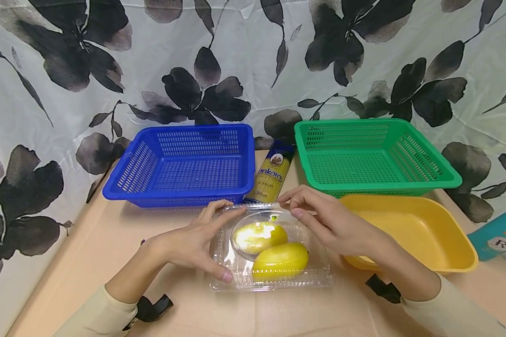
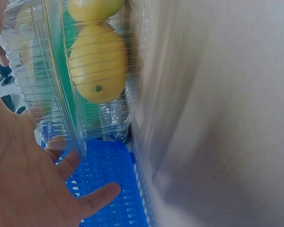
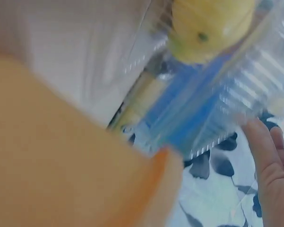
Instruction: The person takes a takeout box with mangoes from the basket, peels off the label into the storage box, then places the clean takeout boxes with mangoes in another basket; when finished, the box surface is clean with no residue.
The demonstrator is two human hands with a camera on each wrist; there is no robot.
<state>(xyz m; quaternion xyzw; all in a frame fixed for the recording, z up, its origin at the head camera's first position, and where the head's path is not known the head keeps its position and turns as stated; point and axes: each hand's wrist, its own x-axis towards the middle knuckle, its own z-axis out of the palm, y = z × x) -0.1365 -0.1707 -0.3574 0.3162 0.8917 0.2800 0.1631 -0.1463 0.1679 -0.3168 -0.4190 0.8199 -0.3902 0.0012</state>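
Observation:
A clear plastic clamshell box sits on the table in front of me, with two yellow oval fruits inside. The lid carries a round raised ring, and bright glare covers part of the rear fruit. My left hand lies along the box's left side, thumb near the front corner and fingers toward the back; the left wrist view shows its fingers spread against the plastic. At the back right corner of the lid, my right hand touches the edge with its fingertips. In the right wrist view, fingers meet the lid's ribbed edge.
Behind the box stand a blue basket at left and a green basket at right. A yellow pasta packet lies between them. A yellow tub is beside my right forearm, with a teal bottle at far right.

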